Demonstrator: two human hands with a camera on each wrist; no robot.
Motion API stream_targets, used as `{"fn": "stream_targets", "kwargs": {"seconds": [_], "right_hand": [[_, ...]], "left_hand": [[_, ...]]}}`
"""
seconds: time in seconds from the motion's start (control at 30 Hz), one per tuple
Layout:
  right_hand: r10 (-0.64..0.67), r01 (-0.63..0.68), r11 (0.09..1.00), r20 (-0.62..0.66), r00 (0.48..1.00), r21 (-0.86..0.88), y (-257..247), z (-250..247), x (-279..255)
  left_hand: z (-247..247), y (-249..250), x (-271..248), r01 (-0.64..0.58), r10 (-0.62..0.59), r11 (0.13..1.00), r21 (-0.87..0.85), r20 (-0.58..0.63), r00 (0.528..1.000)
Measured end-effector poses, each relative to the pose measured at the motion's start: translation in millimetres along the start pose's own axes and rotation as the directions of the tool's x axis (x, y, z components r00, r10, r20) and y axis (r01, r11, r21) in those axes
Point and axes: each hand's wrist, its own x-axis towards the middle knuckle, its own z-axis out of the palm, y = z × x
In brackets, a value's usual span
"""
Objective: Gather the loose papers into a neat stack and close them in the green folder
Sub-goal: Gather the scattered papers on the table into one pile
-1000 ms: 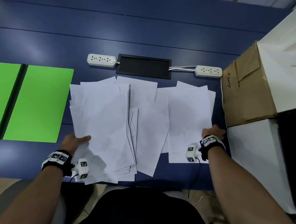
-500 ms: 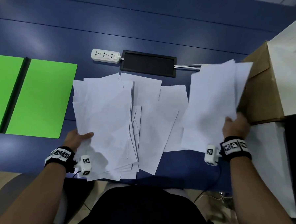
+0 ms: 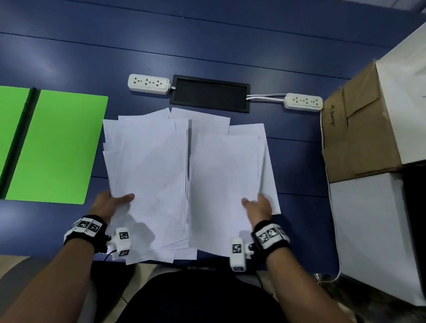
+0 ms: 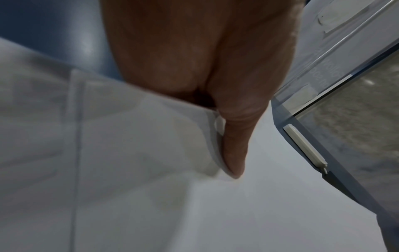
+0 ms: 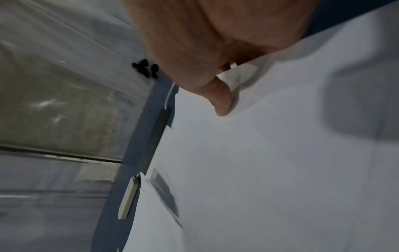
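Loose papers (image 3: 181, 174) fanned in 2 overlapping bunches on the blue surface (image 3: 213, 38), near edges overhanging; green folder (image 3: 57, 148) open flat just to the left. Left hand (image 3: 111, 203) pinching the left bunch, thumb on top; right hand (image 3: 259, 208) pinching the right bunch likewise. Probably light, limp, slippery; best gripped at the side edges, then tapped square.

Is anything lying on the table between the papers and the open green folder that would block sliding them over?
Nothing visible does. The green folder lies open just beyond the left edge of the papers, with only a strip of bare blue table between. The left hand grips the pile's left corner and the right hand its right side.
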Motion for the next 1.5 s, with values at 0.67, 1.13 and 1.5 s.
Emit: {"fn": "stream_targets", "kwargs": {"seconds": [0.67,1.13,1.5], "right_hand": [[-0.109,0.001,0.918,-0.248,0.963,-0.398,-48,-29,52],[-0.031,0.002,0.983,-0.153,0.988,-0.185,-40,-57,60],[-0.479,0.495,0.863,-0.145,0.866,0.103,-93,-115,6]], "left_hand": [[1,7,-9,-0.002,0.002,1.000,0.024,0.012,1.000],[2,7,-12,0.016,-0.016,1.000,-0.019,0.007,1.000],[2,9,-12,0.008,-0.008,1.000,0.001,0.011,1.000]]}}
